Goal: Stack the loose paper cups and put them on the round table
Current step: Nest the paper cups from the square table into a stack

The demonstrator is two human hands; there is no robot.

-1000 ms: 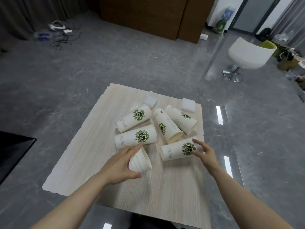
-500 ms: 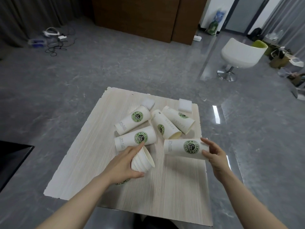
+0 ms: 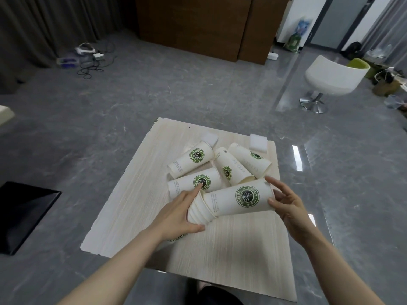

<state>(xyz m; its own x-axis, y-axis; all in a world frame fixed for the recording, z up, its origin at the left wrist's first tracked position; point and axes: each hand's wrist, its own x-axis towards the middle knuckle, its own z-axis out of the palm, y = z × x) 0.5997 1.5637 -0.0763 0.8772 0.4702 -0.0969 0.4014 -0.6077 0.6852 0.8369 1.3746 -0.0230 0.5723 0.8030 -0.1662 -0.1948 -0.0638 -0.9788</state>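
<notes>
Grey marble floor (image 3: 198,95), pale wood board (image 3: 136,201) on it, person's arms reaching in over the board.

Left hand (image 3: 176,213) curled round a stack (image 3: 199,213) of nested cups, held on its side, rims toward the right hand; index finger lies straight along the top, thumb under. Right hand (image 3: 286,204) pinches the base end of a single cup (image 3: 240,198), fingers spread round the bottom, thumb on the near side. That cup's narrow end sits inside the mouth of the stack; most of its body sticks out. Logo faces up.

Just beyond the left hand's fingertip: loose cup A (image 3: 193,183) on its side, touching or nearly touching the finger, can't tell which. Further out from that, cup B (image 3: 190,159), also on its side. Beyond the right hand: cup C (image 3: 231,167) and cup D (image 3: 251,160), lying side by side, mouths toward the hands.

Past those, at the board's far edge, two white blocks (image 3: 209,137).

Well beyond the right hand: white chair (image 3: 332,78). Far off beyond the left hand: cables (image 3: 92,60) on the floor by the curtain. Wood cabinet (image 3: 198,25) at the back wall.
</notes>
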